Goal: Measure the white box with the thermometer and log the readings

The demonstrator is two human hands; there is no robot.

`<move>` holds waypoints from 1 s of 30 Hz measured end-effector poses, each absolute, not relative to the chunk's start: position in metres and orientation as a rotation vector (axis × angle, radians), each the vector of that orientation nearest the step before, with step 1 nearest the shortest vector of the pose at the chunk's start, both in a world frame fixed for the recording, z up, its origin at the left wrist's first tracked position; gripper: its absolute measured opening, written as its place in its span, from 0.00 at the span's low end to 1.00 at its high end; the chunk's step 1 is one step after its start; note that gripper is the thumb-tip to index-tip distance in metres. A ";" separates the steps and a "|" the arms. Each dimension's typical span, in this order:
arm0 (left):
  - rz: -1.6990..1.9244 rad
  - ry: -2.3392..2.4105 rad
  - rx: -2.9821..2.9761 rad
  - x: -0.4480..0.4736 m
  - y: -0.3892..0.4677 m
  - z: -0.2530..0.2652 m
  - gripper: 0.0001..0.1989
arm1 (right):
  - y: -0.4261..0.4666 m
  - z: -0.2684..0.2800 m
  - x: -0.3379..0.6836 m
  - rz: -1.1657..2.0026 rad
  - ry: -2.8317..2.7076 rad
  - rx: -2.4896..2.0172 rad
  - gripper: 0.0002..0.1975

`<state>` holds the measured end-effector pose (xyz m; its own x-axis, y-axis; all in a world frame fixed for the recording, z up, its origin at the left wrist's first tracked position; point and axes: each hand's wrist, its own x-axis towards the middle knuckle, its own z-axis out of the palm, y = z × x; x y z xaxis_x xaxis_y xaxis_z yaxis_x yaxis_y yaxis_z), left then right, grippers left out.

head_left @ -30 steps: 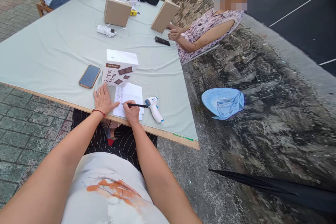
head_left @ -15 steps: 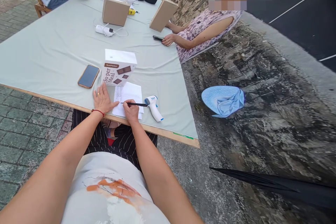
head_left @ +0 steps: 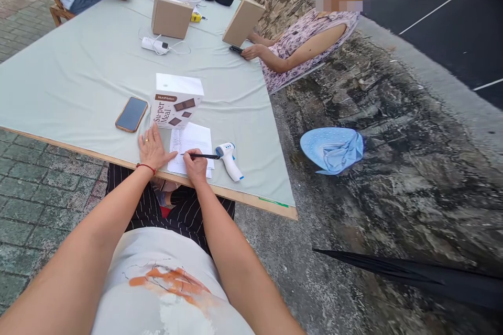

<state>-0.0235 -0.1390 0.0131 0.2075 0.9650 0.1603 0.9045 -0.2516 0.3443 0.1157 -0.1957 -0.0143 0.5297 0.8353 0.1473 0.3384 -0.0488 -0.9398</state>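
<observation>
My right hand (head_left: pixel 195 166) grips a black pen (head_left: pixel 205 156), its tip over a white sheet of paper (head_left: pixel 196 138) with printing along the left side. Flat on the table, fingers spread, my left hand (head_left: pixel 152 149) has its thumb at the sheet's left edge. Just beyond both hands stands a white box (head_left: pixel 177 100) marked "Super Meal". A phone (head_left: pixel 131 114) lies left of the box, screen up. Right of my writing hand lies a white and blue infrared thermometer (head_left: pixel 230 161), close to the pen's rear end.
Farther along the cloth-covered table (head_left: pixel 78 78) are a cardboard box (head_left: pixel 172 17), a white power strip (head_left: pixel 155 45) and a tilted brown box (head_left: pixel 243 21). A person (head_left: pixel 306 44) sits at the right edge; others sit at the far end. A blue hat (head_left: pixel 332 149) and a black umbrella (head_left: pixel 393 272) are on the right.
My hands and the pen stay nearly in place. At the far left, a person's arms have shifted and a second hand shows. The person on the right has slightly moved the dark object they hold.
</observation>
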 end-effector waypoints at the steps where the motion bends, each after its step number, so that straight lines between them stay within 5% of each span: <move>1: 0.516 1.802 2.302 -0.024 -0.139 0.013 0.59 | -0.196 -0.014 0.116 0.544 -1.014 -1.632 0.08; 30: 0.499 1.801 2.295 -0.023 -0.139 0.015 0.60 | -0.196 -0.012 0.116 0.548 -0.974 -1.670 0.07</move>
